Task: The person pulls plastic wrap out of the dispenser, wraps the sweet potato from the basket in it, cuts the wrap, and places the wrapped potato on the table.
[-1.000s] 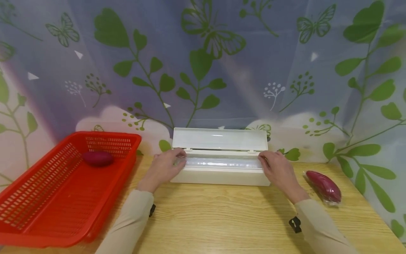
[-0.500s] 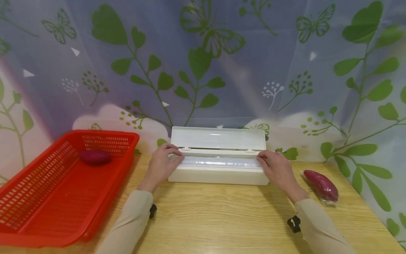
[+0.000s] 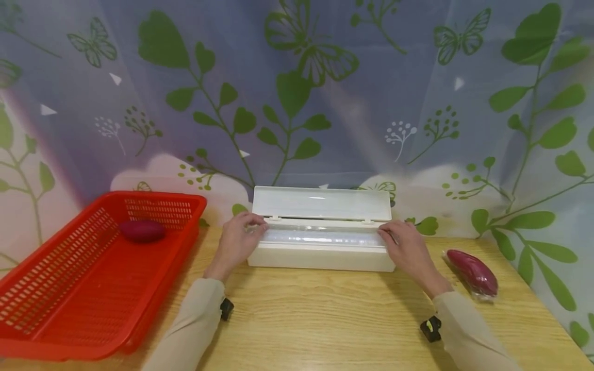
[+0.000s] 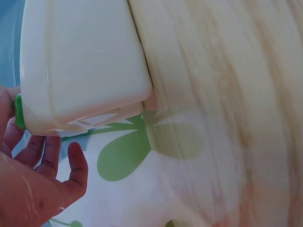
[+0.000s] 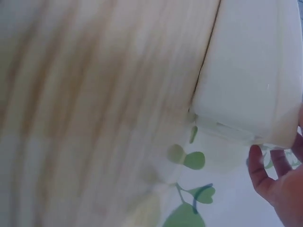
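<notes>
A cream cling film dispenser box (image 3: 320, 260) stands on the table with its white lid (image 3: 321, 203) raised toward the curtain. Shiny clear cling film (image 3: 325, 237) lies across its opening. At the box's left end, my left hand (image 3: 236, 241) pinches the film's edge between thumb and forefinger. My right hand (image 3: 409, 250) pinches the film at the other end in the same way. The left wrist view shows a green slider (image 4: 19, 111) at the box's end, right by the fingers. In the right wrist view, the fingers (image 5: 259, 172) curl up beside the box's end.
On the left is a red plastic basket (image 3: 99, 348) with a purple eggplant-like vegetable (image 3: 143, 231) inside. Another purple one, wrapped in clear film (image 3: 473, 273), lies on the wooden table (image 3: 315, 324) to the right. A leaf-patterned curtain (image 3: 362, 113) hangs behind the box.
My left hand has shifted slightly left, with its fingertips nearer the box's left end. My right hand has stayed nearly in place, as has the box.
</notes>
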Demonstrator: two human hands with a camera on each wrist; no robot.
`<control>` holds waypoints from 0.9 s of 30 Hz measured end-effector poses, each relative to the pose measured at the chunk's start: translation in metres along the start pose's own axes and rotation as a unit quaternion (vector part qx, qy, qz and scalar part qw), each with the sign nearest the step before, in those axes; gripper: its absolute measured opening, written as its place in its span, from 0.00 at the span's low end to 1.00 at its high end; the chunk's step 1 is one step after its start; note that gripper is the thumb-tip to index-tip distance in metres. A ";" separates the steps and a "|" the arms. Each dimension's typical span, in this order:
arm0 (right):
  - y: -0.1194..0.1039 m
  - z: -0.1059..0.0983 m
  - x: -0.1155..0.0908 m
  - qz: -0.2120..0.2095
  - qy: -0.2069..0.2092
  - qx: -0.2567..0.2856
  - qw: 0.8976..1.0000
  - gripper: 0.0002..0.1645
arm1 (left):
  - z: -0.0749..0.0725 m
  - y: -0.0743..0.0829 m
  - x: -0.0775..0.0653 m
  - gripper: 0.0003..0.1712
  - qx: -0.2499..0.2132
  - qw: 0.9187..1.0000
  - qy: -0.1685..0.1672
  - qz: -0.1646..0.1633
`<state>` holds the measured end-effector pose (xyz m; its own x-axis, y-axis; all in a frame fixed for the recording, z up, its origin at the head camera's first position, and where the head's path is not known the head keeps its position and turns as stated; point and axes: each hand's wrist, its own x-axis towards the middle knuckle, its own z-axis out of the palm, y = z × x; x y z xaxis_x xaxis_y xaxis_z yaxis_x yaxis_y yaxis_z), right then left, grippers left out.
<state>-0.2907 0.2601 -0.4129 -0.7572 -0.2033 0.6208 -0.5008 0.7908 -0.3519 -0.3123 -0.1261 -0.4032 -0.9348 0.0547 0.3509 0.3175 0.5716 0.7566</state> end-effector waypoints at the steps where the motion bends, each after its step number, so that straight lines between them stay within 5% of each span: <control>1: 0.000 0.000 -0.001 0.018 0.004 0.011 1.000 0.06 | 0.000 0.001 0.000 0.08 -0.003 1.000 0.006 -0.004; 7: -0.002 -0.001 -0.003 0.146 0.024 0.094 0.984 0.14 | 0.002 0.003 0.002 0.10 -0.029 0.999 0.039 -0.011; 12: -0.006 -0.004 -0.001 0.201 0.005 0.137 0.970 0.20 | 0.002 0.003 0.002 0.07 -0.067 0.995 0.071 -0.008; 20: -0.014 -0.010 0.005 0.193 0.021 0.218 0.956 0.19 | 0.000 0.007 0.004 0.05 -0.110 0.989 0.101 -0.012; 27: -0.016 -0.013 0.011 0.172 0.054 0.322 0.929 0.18 | -0.001 0.011 0.006 0.04 -0.148 0.986 0.079 0.000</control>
<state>-0.2856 0.2528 -0.3917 -0.8903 0.0839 0.4475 -0.4096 0.2814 -0.8678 -0.3143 -0.1207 -0.3921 -0.9059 -0.0870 0.4144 0.3717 0.3057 0.8766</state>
